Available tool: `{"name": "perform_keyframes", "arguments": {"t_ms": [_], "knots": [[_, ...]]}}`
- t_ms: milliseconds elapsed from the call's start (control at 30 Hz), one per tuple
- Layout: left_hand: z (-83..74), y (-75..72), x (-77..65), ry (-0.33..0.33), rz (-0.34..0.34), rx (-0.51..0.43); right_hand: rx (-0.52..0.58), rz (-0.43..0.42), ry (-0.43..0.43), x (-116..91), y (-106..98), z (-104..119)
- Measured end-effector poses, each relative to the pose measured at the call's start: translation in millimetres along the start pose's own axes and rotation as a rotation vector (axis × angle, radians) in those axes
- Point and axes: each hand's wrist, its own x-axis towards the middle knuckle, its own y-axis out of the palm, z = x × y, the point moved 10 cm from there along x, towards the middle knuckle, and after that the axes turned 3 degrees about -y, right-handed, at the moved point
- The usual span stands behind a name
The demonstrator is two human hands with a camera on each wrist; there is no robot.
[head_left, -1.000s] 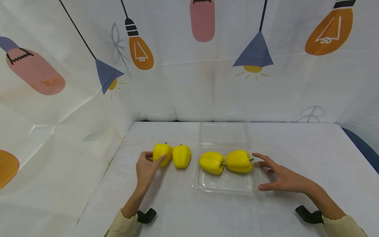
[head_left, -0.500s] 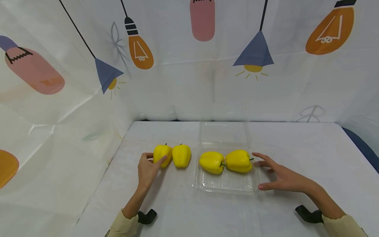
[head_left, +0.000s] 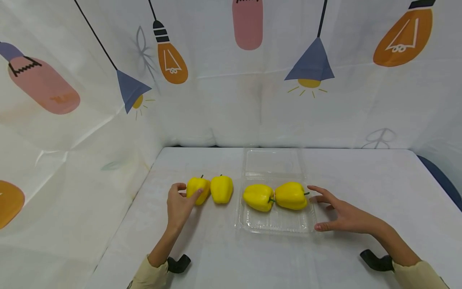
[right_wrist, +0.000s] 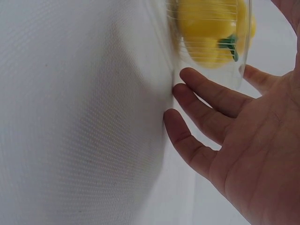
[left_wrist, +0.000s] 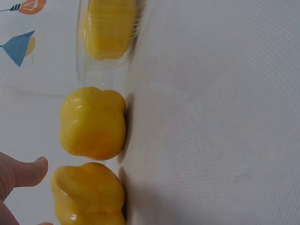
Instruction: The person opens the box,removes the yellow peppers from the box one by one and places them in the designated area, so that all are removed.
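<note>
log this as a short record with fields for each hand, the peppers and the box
left hand: at the leftmost pepper, thumb apart from it in left wrist view
right hand: fingers spread beside the box; contact unclear
loose peppers: two yellow, on the table left of the box
boxed peppers: two yellow, stems pointing right
box: clear plastic, lid open

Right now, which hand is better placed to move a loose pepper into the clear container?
Probably the left: the left hand is at the outer loose pepper, with the inner loose pepper just beside it. The right hand is across the clear container, by its right edge.
</note>
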Motion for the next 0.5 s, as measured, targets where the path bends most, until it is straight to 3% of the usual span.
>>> {"name": "perform_keyframes", "arguments": {"t_ms": [500], "knots": [[-29.2,-10.7,-8.1,0.139,-0.091,0.040,0.019,0.001,0.004,-0.4,0.8,0.2]]}}
